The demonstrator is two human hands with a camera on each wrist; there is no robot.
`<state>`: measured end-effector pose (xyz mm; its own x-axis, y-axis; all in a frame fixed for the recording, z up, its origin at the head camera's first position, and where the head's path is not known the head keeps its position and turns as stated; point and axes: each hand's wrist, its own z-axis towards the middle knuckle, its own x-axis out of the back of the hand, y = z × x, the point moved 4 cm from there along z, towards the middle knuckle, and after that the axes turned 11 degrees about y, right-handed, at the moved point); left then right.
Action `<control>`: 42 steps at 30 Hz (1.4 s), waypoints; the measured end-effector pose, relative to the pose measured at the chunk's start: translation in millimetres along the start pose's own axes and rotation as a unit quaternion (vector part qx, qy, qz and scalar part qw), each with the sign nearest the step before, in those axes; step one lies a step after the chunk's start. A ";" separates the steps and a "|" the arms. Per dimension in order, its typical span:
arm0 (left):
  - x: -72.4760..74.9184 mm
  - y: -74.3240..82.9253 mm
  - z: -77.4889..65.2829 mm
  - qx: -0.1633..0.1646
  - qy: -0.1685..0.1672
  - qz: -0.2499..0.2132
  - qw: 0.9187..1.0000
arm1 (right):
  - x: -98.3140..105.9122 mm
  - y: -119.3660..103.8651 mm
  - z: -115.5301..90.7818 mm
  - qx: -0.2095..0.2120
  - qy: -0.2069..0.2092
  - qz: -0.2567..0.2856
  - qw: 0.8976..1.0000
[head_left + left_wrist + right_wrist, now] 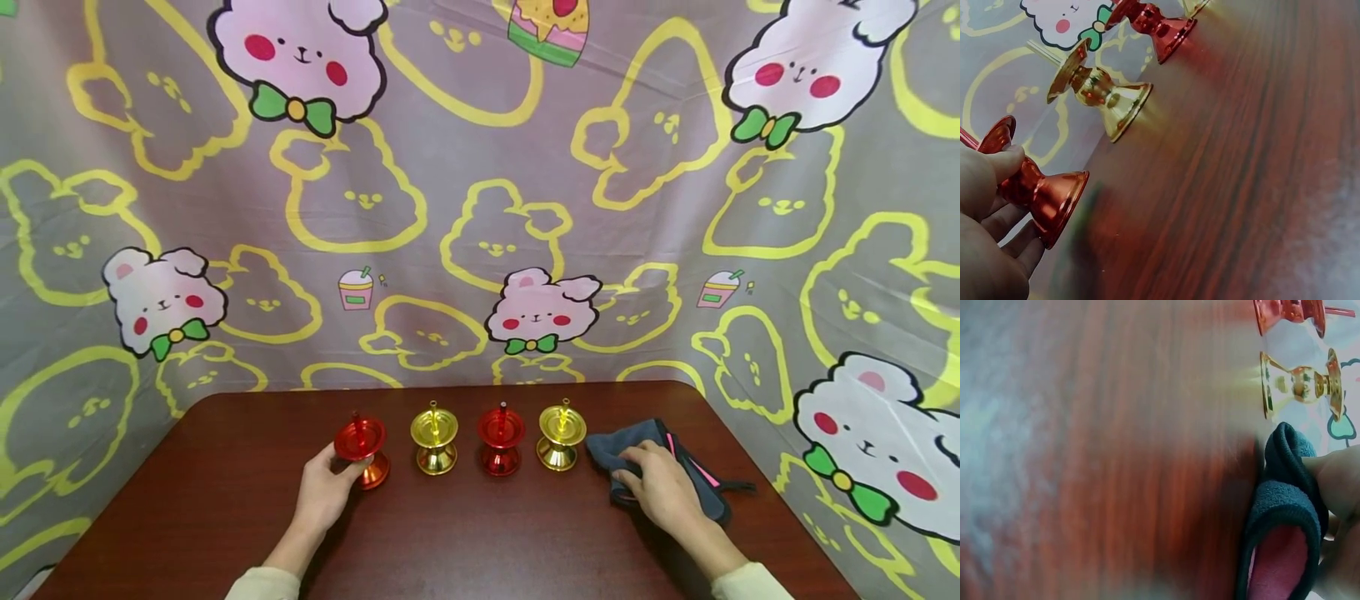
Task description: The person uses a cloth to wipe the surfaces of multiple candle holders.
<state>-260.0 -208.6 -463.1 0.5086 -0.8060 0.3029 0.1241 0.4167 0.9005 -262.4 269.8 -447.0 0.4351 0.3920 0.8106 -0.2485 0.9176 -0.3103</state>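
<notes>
My left hand [324, 490] grips a red metallic candle holder [374, 473] by its narrow waist, at the left end of a row. That holder leans slightly; I cannot tell whether its base touches the table. In the left wrist view, the thumb lies near the dish of the red holder [1054, 200] and the fingers pass behind it. At the right, my right hand [663, 487] pinches a folded dark blue-grey cloth [630, 437] lying on the table. The right wrist view shows the thumb on the cloth [1282, 497], which has a pink inner side.
Right of the held one stand a gold candle holder [437, 458], a red one [501, 458] and another gold one [558, 454], each upright with a thin central tube. They stand on a brown wooden table [465, 542]. A patterned curtain [450, 250] hangs behind.
</notes>
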 end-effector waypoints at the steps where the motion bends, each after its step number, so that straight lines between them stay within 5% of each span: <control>1: 0.8 0.6 -0.9 0.001 0.000 0.001 1.000 | 0.6 0.2 -0.3 -0.001 0.000 0.000 1.000; 16: 9.1 32.1 -30.6 -0.001 -0.056 -0.052 0.997 | 29.3 -4.2 -8.6 -0.042 0.068 0.024 0.996; 24: 4.4 45.8 -47.1 0.015 -0.072 -0.074 0.995 | 51.4 -17.5 -11.5 -0.057 0.152 0.049 0.985; 31: -7.5 56.1 -61.9 0.036 -0.103 -0.162 0.981 | 67.3 -43.6 -18.1 -0.066 0.192 0.088 0.975; 42: -24.9 76.5 -78.4 0.016 -0.158 -0.171 0.973 | 78.3 -105.5 -29.2 -0.003 0.182 0.239 0.954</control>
<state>-196.4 -123.7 -426.2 0.1554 -0.9860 0.0608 0.2105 0.0932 0.9731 -176.9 205.6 -365.3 0.5455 0.7617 0.3496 -0.4896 0.6282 -0.6047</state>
